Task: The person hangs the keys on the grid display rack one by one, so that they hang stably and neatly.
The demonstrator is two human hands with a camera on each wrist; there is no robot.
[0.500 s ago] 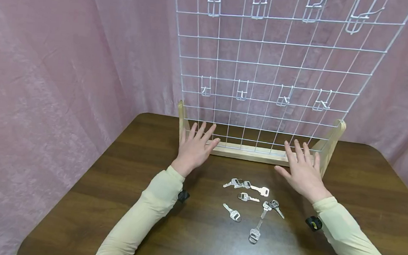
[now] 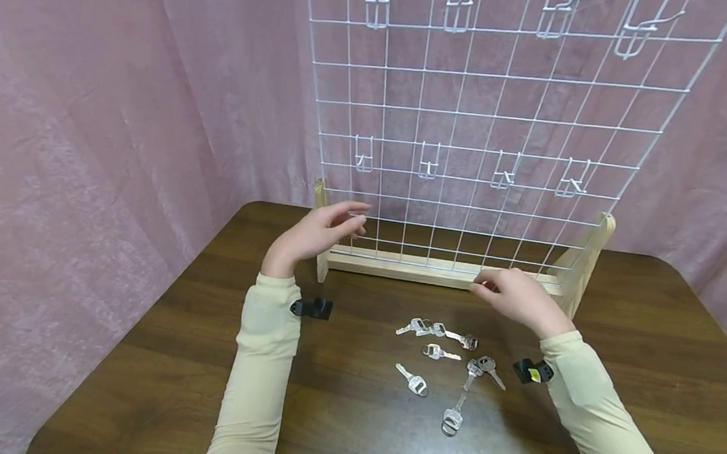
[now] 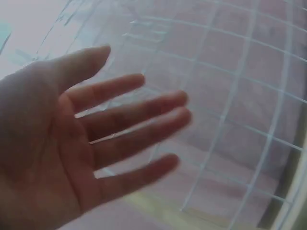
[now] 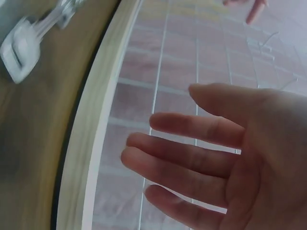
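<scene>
Plainly, silver keys [image 2: 453,418] lie on the table [image 2: 163,368], nearer the person than the left grip [image 2: 320,232] and right grip [image 2: 516,296], the closest key's blade pointing toward the wire grid [image 2: 477,114]; both grips are empty, thumbs apart from fingers.

Left hand [image 2: 313,235] and right hand [image 2: 519,298] well apart, fingers [image 3: 144,137] loose, slightly bent.

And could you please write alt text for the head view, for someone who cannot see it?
A person's empty left hand and right hand hover before a white wire grid with hooks, set in a wooden stand. Loose metal keys lie on the brown table in front, with a pink curtain behind.
</scene>
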